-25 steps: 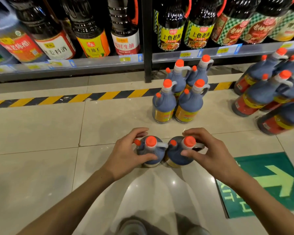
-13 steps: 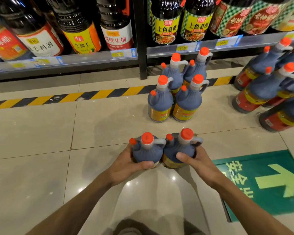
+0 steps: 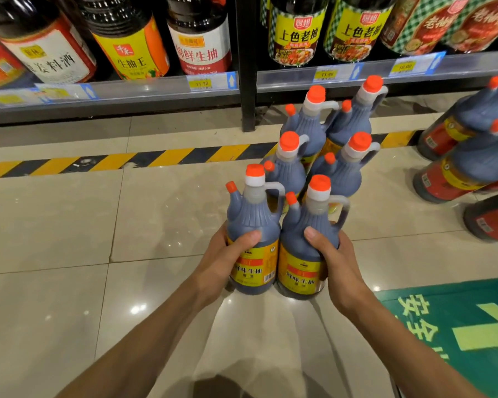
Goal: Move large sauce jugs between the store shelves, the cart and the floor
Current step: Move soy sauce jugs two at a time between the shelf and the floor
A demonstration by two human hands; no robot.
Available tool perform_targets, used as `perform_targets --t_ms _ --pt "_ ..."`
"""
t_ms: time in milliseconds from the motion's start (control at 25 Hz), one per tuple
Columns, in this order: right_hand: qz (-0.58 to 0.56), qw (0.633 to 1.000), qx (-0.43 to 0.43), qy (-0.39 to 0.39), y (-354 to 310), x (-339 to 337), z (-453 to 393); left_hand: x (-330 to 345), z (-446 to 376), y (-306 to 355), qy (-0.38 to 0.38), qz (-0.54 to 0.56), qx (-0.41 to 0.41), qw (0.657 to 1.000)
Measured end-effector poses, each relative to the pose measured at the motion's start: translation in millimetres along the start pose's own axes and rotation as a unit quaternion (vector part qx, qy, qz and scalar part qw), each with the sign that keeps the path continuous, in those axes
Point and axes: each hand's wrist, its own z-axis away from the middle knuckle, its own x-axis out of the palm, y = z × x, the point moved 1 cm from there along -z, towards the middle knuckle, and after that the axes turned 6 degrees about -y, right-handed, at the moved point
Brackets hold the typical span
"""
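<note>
Orange-capped jugs point(image 3: 322, 156) just beyond held pair point(image 3: 279, 245); shelf point(image 3: 156, 90) behind.

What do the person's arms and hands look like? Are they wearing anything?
Both forearms are bare as far as the picture shows: no sleeves, gloves, watch or bracelets in sight. The left hand and right hand wear no rings that I can see, and the thumbnails look short and unpainted.

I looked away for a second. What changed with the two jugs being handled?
Both hands slid from the caps down to the bodies: left hand grips the left jug, right hand grips the right jug. The four-jug cluster behind stayed put.
</note>
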Motion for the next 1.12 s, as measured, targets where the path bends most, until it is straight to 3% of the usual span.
perform_targets --t_ms 200,360,920,1120 --pt "-0.018 1.000 0.019 0.001 -51 9 7 12 23 46 0.005 -0.001 0.008 1.000" --pt "-0.018 1.000 0.016 -0.005 -151 35 35 39 70 141 0.016 0.000 0.016 1.000" --pt "-0.025 0.999 0.000 -0.038 -682 190 246 167 363 645 0.030 0.008 0.088 0.996" --pt "-0.016 0.996 -0.057 -0.069 -835 229 317 220 456 787 -0.010 0.011 0.147 0.989"
